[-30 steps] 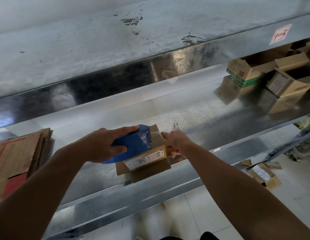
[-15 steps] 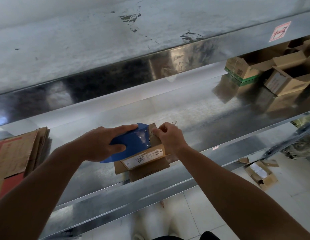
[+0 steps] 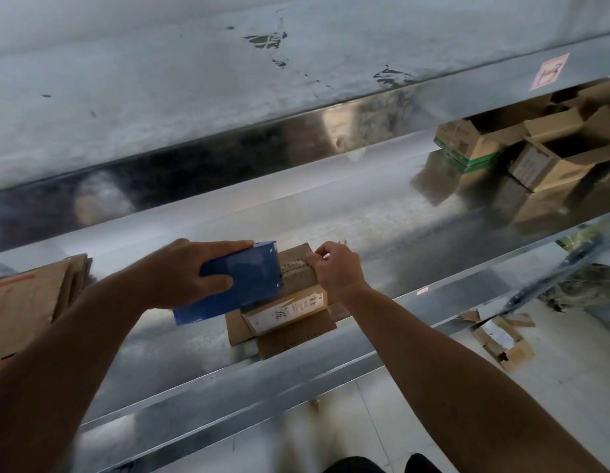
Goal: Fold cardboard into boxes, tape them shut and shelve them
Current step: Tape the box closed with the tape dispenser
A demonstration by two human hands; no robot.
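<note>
A small cardboard box (image 3: 290, 308) with a white label on its near side stands on the metal shelf (image 3: 382, 213), its flaps spread at the bottom. My left hand (image 3: 184, 271) grips a blue tape dispenser (image 3: 242, 285) that lies on the box's top left. My right hand (image 3: 334, 268) is on the box's top right, fingers curled and pinching the tape end at the dispenser's toothed edge. The strip of tape (image 3: 296, 266) between them is short and hard to make out.
Flattened cardboard sheets (image 3: 27, 298) lie stacked on the shelf at far left. Several open boxes (image 3: 542, 151) crowd the shelf's far right. Another shelf (image 3: 228, 80) runs above. An open box (image 3: 501, 343) and scraps lie on the tiled floor below right.
My right hand came in from the box's right edge onto its top and closed its fingers at the dispenser's mouth. My left hand with the dispenser stayed on the box.
</note>
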